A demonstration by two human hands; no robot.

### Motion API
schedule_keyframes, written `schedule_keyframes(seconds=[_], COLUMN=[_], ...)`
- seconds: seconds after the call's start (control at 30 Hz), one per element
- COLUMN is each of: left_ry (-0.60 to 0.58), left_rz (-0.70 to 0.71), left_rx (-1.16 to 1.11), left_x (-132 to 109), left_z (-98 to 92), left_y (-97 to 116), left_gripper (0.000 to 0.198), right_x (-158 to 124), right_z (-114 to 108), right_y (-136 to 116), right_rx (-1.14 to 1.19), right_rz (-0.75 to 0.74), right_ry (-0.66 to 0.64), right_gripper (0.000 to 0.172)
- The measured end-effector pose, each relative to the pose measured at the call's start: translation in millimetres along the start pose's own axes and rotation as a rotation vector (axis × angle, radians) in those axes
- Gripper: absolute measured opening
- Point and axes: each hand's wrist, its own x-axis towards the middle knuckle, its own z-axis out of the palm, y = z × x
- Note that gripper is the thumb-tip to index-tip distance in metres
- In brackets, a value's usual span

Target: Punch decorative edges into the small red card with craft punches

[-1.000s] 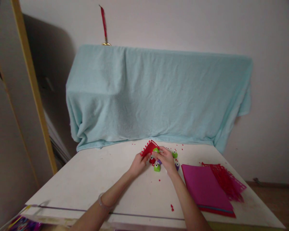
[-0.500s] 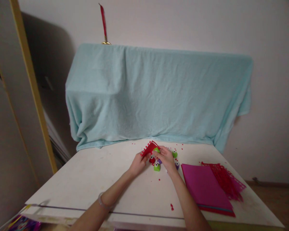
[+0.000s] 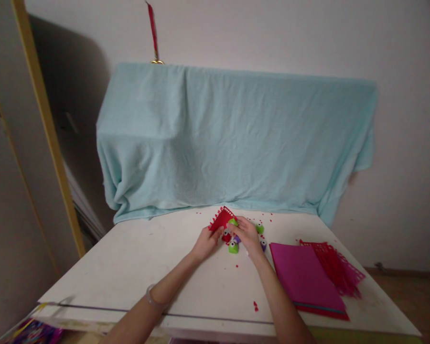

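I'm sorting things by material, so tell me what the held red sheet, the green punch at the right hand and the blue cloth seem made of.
Held red sheet: likely matte paper or thin card, with holes along its edge. Green punch: probably plastic, from its bright, even colour; gloss unclear. Blue cloth: dull, perhaps towelling or fleece, hanging in soft folds.
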Motion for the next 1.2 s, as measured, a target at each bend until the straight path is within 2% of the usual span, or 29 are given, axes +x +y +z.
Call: schedule_keyframes(seconds=[0.23,0.43,0.73,1.03,1.2], left_ry=[-0.045,-0.054,-0.091,-0.183,-0.141], left_rz=[-0.033,0.020,0.022,-0.097,-0.102], left_rx=[-0.013,0.015,-0.006,-0.073,-0.099], left_x=[0,0,-2,-6,-4], left_z=[-0.2,-1.5,-0.6,2.1,1.4], left_y=[-3,-4,1,4,9], left_gripper=[0.038,0.041,0.041,0.049,0.054], right_x=[0,1,6,7,6], right_z=[-2,-4,-9,-11,-6], right_y=[3,6,13,17,14], right_rx=[-0.011,-0.029,-0.084,-0.114,-0.055], right_rz=[0.006,-0.001,-0.056,-0.022,0.001], right_ry=[0.007,-0.024,-0.031,0.060,0.009], right_gripper=[0.041,0.038,0.032,0.033,0.037])
